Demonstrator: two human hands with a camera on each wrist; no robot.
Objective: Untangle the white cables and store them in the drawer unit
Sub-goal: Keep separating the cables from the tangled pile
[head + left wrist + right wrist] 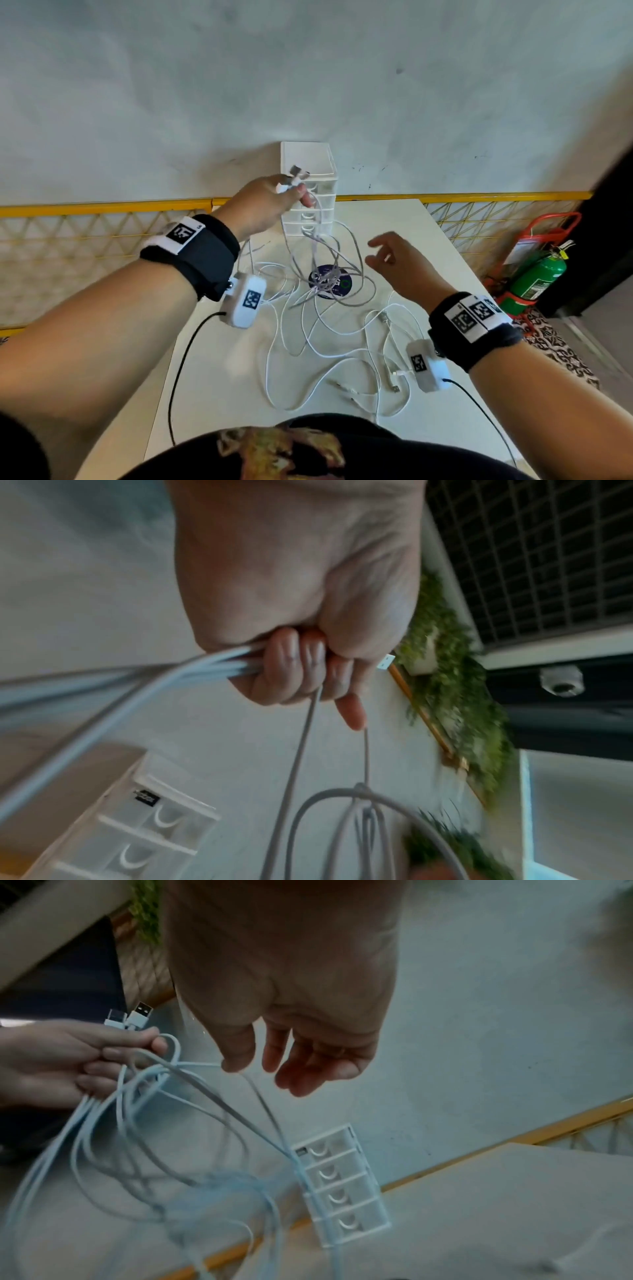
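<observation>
My left hand (284, 192) is raised in front of the white drawer unit (310, 192) and grips a bunch of white cables (322, 274) near their USB plugs (137, 1016), which stick up above the fingers (301, 669). The cables hang from it in tangled loops down to the white table (394, 222). More cable loops (342, 359) lie loose on the table near me. My right hand (387, 257) hovers right of the hanging cables, fingers (301, 1066) relaxed and spread, holding nothing. The drawer unit (337, 1185) shows several closed drawers.
A round dark sticker (330, 282) lies on the table under the tangle. A yellow railing (102, 209) runs behind the table against a grey wall. A green fire extinguisher (537, 270) on a red stand sits on the floor at the right.
</observation>
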